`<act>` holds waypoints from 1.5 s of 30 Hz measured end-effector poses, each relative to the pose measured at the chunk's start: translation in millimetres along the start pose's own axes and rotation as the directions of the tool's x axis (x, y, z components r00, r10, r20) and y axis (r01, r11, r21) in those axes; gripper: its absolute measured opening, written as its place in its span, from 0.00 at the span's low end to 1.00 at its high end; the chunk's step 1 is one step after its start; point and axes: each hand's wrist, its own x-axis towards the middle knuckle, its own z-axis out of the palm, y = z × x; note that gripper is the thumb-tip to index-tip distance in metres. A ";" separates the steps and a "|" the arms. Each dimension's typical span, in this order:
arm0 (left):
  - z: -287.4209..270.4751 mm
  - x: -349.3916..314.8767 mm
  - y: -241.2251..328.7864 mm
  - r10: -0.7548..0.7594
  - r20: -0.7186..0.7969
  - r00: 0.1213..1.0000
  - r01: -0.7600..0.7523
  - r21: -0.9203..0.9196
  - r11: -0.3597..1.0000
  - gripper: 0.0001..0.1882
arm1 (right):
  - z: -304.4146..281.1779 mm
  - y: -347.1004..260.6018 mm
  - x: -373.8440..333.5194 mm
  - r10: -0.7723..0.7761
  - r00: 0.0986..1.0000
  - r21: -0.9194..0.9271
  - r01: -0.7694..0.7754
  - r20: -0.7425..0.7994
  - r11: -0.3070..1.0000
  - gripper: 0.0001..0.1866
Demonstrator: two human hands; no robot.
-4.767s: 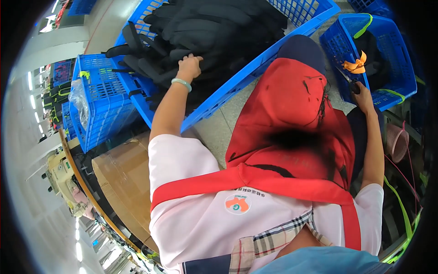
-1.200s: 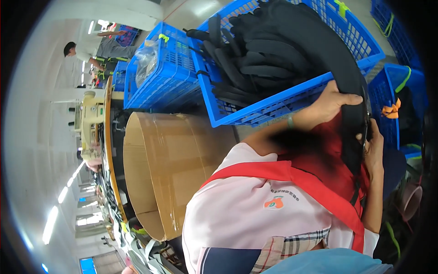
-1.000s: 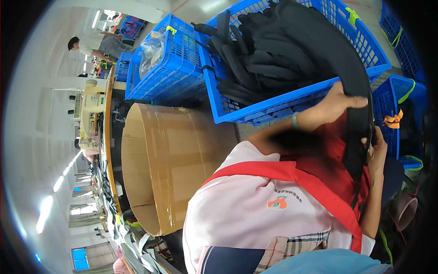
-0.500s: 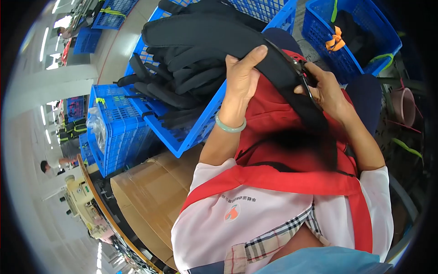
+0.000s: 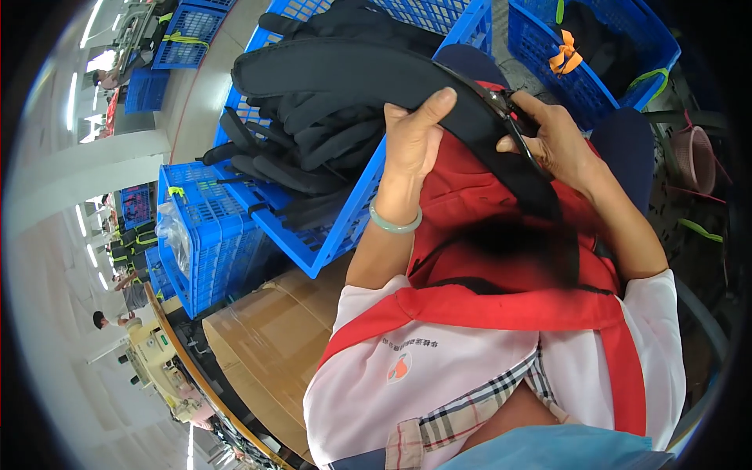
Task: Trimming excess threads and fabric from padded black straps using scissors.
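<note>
A long black padded strap [image 5: 345, 69] stretches from above the blue crate across to my lap, its wide rounded end at the upper left. My left hand [image 5: 415, 145] grips its middle, thumb on top and the other fingers partly hidden beneath. In my right hand [image 5: 552, 141] is a pair of scissors [image 5: 498, 102] with dark handles and a metal pivot. Their blades point up and left along the strap's far edge; whether they are parted I cannot tell. The strap's narrower lower end lies over my red apron [image 5: 462, 184].
A blue crate [image 5: 333, 239] full of similar black pieces stands at my front left. Another blue crate [image 5: 540, 66] with an orange ribbon is at the upper right. Stacked blue crates [image 5: 219, 258], a cardboard box [image 5: 270, 337] and a sewing machine [image 5: 157, 352] are left; a pink basket [image 5: 695, 160] is right.
The view has shifted slightly, so the surroundings sit a little differently. Both hands keep their holds on the strap and scissors, in nearly the same pose.
</note>
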 end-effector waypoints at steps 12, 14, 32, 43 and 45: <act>0.0 -0.1 1.6 -0.004 -0.005 1.000 0.003 -0.039 0.999 0.15 | -5.5 -11.5 -0.7 0.005 1.000 -0.083 -0.003 0.024 0.997 0.36; -1.5 -0.8 1.8 -0.007 -0.001 1.000 0.007 -0.041 0.999 0.15 | -7.0 -12.9 -0.7 0.042 0.998 -0.031 -0.041 0.048 0.999 0.36; 4.8 4.0 -1.0 -0.049 -0.004 0.999 0.049 -0.055 0.997 0.15 | -13.8 -12.7 -1.5 0.017 0.999 -0.026 -0.016 0.031 1.000 0.36; 7.0 8.3 -3.6 -0.082 0.002 0.997 0.082 -0.093 0.992 0.16 | 4.3 13.4 -1.1 -0.062 0.998 0.332 0.068 -0.028 0.941 0.33; 14.2 8.4 -2.3 -0.074 -0.020 0.997 0.072 -0.094 0.993 0.12 | -4.5 7.3 -4.3 -0.130 0.990 0.028 0.132 -0.046 0.991 0.34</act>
